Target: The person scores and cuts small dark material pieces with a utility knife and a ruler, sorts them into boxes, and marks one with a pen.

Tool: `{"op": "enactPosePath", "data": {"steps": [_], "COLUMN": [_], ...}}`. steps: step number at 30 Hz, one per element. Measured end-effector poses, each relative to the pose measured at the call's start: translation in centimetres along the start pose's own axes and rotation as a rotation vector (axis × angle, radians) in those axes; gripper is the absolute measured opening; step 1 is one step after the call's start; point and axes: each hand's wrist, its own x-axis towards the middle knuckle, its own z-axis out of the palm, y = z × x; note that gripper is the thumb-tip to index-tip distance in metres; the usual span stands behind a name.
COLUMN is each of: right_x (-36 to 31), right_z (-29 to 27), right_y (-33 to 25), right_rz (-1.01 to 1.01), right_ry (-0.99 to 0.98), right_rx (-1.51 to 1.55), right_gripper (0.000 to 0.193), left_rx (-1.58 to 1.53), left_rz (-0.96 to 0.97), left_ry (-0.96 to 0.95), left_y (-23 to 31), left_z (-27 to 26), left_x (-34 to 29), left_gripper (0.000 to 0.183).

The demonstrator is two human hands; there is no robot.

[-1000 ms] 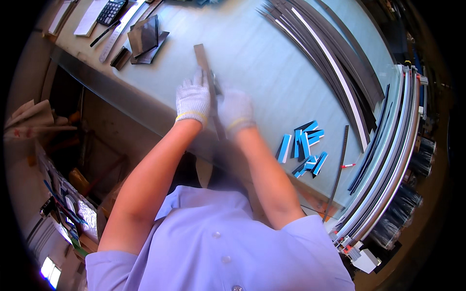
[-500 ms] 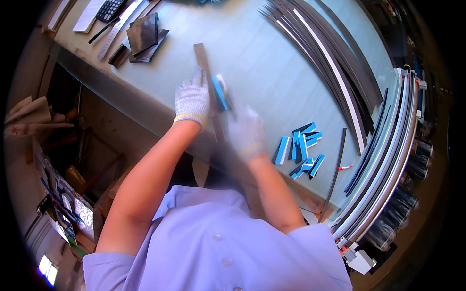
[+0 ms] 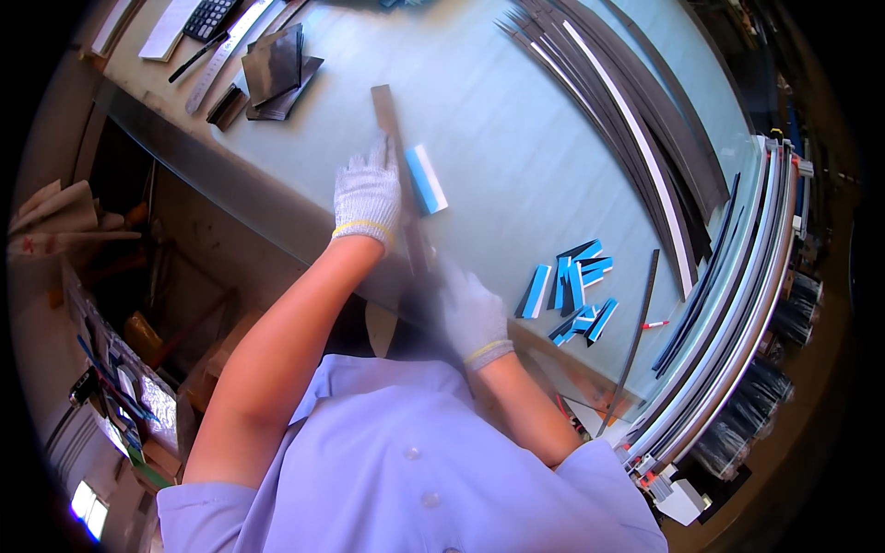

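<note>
My left hand (image 3: 367, 195), in a white knit glove, lies with its fingers stretched out along the left side of a dark flat strip (image 3: 383, 103), pressing it to the table. A blue and white piece (image 3: 426, 180) lies just right of the strip. My right hand (image 3: 470, 311), also gloved, is by the table's near edge, close to the strip's lower end. Its fingers are smeared by motion, and I cannot make out whether it holds anything. Further right lies a loose heap of several similar blue, white and black pieces (image 3: 573, 282).
Long dark strips (image 3: 627, 111) fan out at the far right, and a thin dark strip (image 3: 645, 318) with a red and white pen (image 3: 655, 324) lies nearer. At the far left are dark square plates (image 3: 274, 69), a metal ruler (image 3: 219, 69) and a calculator (image 3: 208, 17).
My right hand has moved down toward the near edge, away from the blue and white piece, which now lies flat. My left hand stays nearly in place on the strip.
</note>
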Motion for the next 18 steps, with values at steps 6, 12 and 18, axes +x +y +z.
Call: {"op": "enactPosePath", "data": {"steps": [6,12,18], "right_x": [9.5,7.3,0.0], "right_z": [-4.1,-0.6,0.3], "right_y": [-3.5,-2.5,-0.9], "right_rz": [-0.006,-0.008,0.044], "right_ry": [0.251,0.144,-0.017], "right_rx": [0.109,0.076,-0.004], "right_gripper": [0.054,0.057,0.058], "left_rx": [-0.006,0.027,0.027], "left_rz": [0.001,0.001,-0.039], "left_ry": [0.003,-0.027,-0.105], "left_y": [0.1,0.3,0.2], "left_z": [0.1,-0.1,-0.6], "left_x": [-0.1,0.2,0.4], "left_gripper": [0.085,0.098,0.122]}}
